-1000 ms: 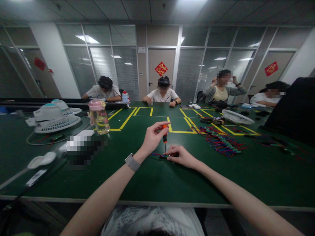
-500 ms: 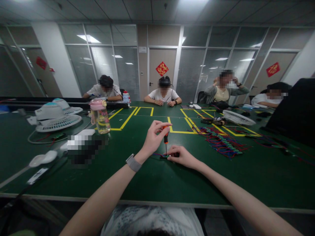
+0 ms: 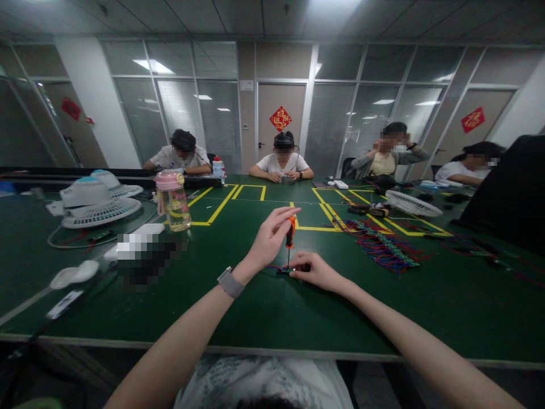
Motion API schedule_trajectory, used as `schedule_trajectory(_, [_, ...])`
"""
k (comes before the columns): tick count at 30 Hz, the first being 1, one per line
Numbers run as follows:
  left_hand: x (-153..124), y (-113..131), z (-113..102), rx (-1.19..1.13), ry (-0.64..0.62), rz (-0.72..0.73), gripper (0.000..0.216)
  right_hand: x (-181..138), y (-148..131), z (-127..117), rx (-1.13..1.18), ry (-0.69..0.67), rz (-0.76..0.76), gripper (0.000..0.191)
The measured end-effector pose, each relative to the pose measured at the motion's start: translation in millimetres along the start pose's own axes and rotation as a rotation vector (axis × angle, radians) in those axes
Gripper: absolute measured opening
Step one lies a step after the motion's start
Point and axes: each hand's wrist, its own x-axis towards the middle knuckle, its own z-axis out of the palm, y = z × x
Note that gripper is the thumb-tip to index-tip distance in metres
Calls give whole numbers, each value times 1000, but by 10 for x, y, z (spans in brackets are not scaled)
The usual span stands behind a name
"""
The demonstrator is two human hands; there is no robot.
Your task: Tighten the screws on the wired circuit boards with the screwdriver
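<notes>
An orange-and-black screwdriver point(image 3: 290, 234) stands nearly upright, its tip down at a small green circuit board point(image 3: 284, 271) on the table. My left hand point(image 3: 271, 234) is at the top of its handle, thumb against the side and fingers stretched out straighter along it. With thumb and fingertips, my right hand point(image 3: 314, 270) pinches the right end of the board, close to the screwdriver's tip. Red and blue wires run from the board's left side, partly behind my left wrist. The tip's exact contact point is too small to make out.
To the right lies a row of wired circuit boards point(image 3: 389, 244). A pink-lidded bottle point(image 3: 174, 201) and white fans point(image 3: 100, 199) stand at left, with a dark screen point(image 3: 511, 193) at far right. Several people sit across the green table point(image 3: 238, 318).
The fingers of my left hand have straightened from a more curled grip, and the screwdriver's handle has shifted slightly right. My right hand stays at the board.
</notes>
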Motion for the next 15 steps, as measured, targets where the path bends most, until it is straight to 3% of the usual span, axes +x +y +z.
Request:
schedule_trajectory(3, [11,-33,2,-136,-26,-81,33,-5,-12,-12,-16,-7,4,23])
schedule_trajectory(8, [2,-36,0,68,101,-12,21,-8,-4,-10,8,-5,15,25])
schedule_trajectory(15, [12,-20,1,-102,39,-71,30,-9,3,0,23,2,21,28])
